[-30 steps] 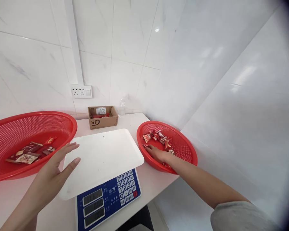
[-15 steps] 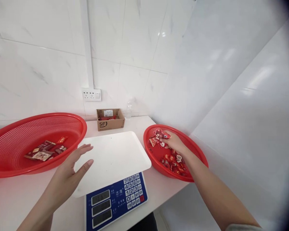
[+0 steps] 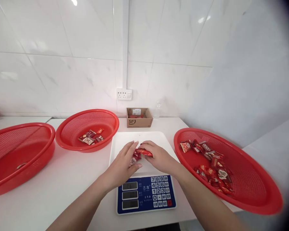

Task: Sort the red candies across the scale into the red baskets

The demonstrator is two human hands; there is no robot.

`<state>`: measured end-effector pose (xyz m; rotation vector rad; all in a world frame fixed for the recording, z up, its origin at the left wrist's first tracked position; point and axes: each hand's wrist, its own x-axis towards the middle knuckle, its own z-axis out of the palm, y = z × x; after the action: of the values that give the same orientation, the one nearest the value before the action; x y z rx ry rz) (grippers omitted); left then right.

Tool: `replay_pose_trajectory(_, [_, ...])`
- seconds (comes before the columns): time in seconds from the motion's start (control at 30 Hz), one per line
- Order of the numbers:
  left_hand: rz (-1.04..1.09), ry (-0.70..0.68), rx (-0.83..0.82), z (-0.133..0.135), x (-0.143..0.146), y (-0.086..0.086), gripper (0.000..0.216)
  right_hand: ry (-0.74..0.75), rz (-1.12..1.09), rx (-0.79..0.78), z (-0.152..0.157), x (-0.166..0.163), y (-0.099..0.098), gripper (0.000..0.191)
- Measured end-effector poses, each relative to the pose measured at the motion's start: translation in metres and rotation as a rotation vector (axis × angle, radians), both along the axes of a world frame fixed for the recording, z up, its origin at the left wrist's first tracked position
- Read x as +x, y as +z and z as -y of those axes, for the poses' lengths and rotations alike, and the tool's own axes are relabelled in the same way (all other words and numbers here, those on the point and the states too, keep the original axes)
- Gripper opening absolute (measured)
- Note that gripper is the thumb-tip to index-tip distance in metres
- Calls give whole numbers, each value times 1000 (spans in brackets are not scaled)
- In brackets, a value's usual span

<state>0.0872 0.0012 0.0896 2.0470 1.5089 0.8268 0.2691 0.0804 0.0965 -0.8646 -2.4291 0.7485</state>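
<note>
Both my hands meet over the white tray [image 3: 121, 141] of a blue-faced electronic scale [image 3: 146, 195]. My right hand [image 3: 156, 156] is closed on a bunch of red wrapped candies [image 3: 141, 152]. Against those same candies rests my left hand [image 3: 122, 164], its fingers curved around their left side. The red mesh basket [image 3: 250, 186] on the right holds several more red candy packets [image 3: 208, 160].
A second red basket [image 3: 88, 128] behind the scale's left holds a few dark and red packets. A third red basket [image 3: 16, 154] sits far left. An open cardboard box [image 3: 139, 117] and a wall socket [image 3: 124, 94] are at the back.
My right hand left the right basket with candies and came over the scale tray. My left hand moved in to meet it. The view swung left, showing a third basket.
</note>
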Motion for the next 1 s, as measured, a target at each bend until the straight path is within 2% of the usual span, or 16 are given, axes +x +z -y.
replay_pose_trajectory(0.1, [-34,1,-51,5,-7,-5,66,15,37,-51,0,6,-2,33])
replay_pose_trajectory(0.27, [-78,-8,-139,7,-9,-8,66,-158,37,-95,7,18,4,37])
replay_pose_trajectory(0.33, [-76,-19,-159,5,-7,-8,66,-178,49,-129,10,20,5,41])
replay_pose_trajectory(0.5, [-120,-14,-124,5,-11,-6,67,-159,62,-189,16,30,-1,45])
replay_pose_trajectory(0.63, [-176,93,-98,15,-29,-3,59,-178,79,-228,22,43,0,44])
replay_pose_trajectory(0.73, [-201,166,-142,21,-35,-1,50,-141,81,-238,27,47,6,40])
replay_pose_trajectory(0.9, [-196,146,-163,14,-22,-2,38,1,27,-232,31,34,2,42])
replay_pose_trajectory(1.0, [-231,128,-109,6,-10,-4,36,-30,13,-181,29,22,-6,43])
